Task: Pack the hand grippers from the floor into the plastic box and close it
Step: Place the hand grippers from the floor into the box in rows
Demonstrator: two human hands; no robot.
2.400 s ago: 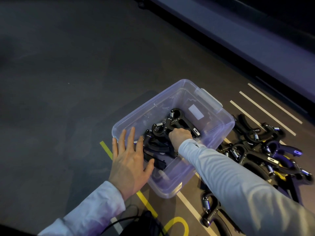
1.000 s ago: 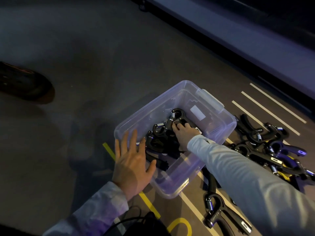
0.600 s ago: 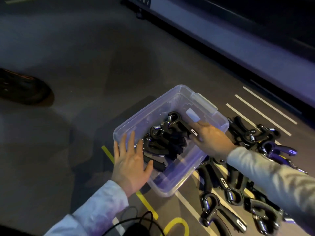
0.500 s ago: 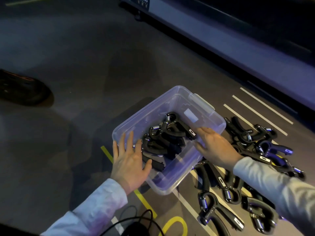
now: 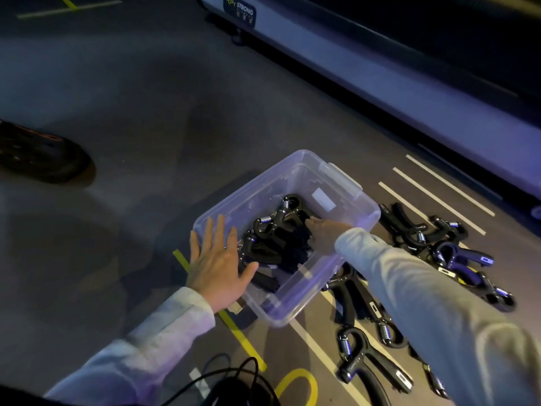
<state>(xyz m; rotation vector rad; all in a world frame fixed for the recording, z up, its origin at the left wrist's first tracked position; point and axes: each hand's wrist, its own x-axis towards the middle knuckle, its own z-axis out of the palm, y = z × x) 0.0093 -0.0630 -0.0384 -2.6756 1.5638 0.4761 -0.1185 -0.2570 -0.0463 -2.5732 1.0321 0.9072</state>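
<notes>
Bracing box (image 5: 345, 253) with flat left hand (image 5: 218, 265), fingers spread; reaching right hand (image 5: 325, 234) onto packed grippers (image 5: 278, 230), finger state unclear.

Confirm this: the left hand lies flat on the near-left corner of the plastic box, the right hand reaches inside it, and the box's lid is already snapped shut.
Wrong on the lid. In the head view the plastic box stands open with no lid on it. The rest holds: the left hand lies flat on its near-left corner, and the right hand reaches in among the hand grippers.
</notes>
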